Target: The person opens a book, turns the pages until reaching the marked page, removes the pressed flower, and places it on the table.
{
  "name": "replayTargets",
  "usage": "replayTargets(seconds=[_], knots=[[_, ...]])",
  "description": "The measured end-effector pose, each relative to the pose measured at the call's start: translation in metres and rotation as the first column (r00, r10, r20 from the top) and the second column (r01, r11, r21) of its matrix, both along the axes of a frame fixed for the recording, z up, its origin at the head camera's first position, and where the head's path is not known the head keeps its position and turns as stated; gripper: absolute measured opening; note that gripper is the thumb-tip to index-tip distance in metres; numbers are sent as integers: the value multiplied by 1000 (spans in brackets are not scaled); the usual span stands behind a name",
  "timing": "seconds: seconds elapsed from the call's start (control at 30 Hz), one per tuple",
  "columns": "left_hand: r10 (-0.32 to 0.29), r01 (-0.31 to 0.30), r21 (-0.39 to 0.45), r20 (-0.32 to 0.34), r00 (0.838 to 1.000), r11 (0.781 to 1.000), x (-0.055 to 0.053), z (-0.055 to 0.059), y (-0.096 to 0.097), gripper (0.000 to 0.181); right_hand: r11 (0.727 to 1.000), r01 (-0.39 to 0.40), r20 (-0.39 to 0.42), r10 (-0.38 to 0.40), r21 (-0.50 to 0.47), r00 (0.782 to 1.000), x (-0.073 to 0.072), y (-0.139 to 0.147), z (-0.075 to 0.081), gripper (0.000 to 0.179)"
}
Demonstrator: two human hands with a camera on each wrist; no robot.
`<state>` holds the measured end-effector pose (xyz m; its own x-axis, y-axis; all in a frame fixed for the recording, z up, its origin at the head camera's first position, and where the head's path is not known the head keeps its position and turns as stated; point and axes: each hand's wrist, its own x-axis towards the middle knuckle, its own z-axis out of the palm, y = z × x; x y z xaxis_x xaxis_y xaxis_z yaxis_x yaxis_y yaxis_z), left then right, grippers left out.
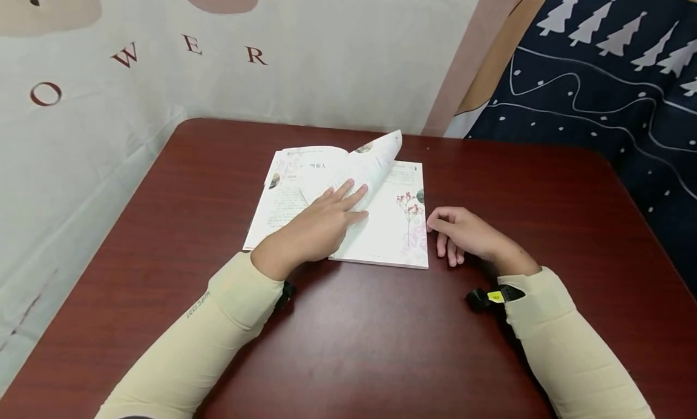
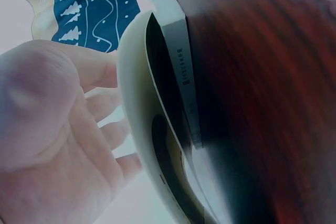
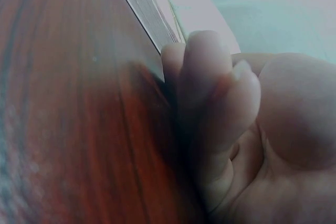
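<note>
An open book (image 1: 381, 243) with printed text and a red flower drawing lies on the table. One of its pages (image 1: 382, 156) is lifted and curves over toward the left, its upper corner in the air. My left hand (image 1: 321, 222) rests on this page with its fingers straight and spread. From the left wrist view, the curved page (image 2: 137, 87) bows away from the thick book edge (image 2: 181, 72). Just beside the book's right edge, my right hand (image 1: 463, 231) lies with loosely bent fingers and holds nothing. The right wrist view shows its fingers near the page block (image 3: 142, 11).
The dark red wooden table (image 1: 381, 334) spreads around the book on every side. Behind it hangs a pale cloth (image 1: 337, 56) with letters, and a navy cloth (image 1: 588, 98) with white trees is at the right. Each wrist wears a strapped black camera.
</note>
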<state>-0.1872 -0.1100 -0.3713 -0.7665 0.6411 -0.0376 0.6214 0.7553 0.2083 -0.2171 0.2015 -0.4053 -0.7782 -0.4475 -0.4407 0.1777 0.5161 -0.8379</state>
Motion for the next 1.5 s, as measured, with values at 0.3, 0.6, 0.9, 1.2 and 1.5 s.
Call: replayTargets(seconds=[0.3,0.6,0.9,1.2,1.5], knots=[[48,-46,-26,65,997,999,0,-2,1,45,1000,-1,6,1,-1,1000,2,-1,-1,25],[74,-70,-59,80,994,996,3,-2,0,51,1000,0,2,0,-9,1000,2,-1,-3,25],[106,-101,-73,68,992,992,2,-1,0,52,1000,-2,-14,2,1,1000,1,0,1,25],[155,-145,-115,81,985,983,2,1,1,57,1000,4,-13,-5,-6,1000,2,0,0,25],[196,-177,-166,110,974,970,4,3,-1,59,1000,-9,-11,9,-12,1000,1,0,-2,24]])
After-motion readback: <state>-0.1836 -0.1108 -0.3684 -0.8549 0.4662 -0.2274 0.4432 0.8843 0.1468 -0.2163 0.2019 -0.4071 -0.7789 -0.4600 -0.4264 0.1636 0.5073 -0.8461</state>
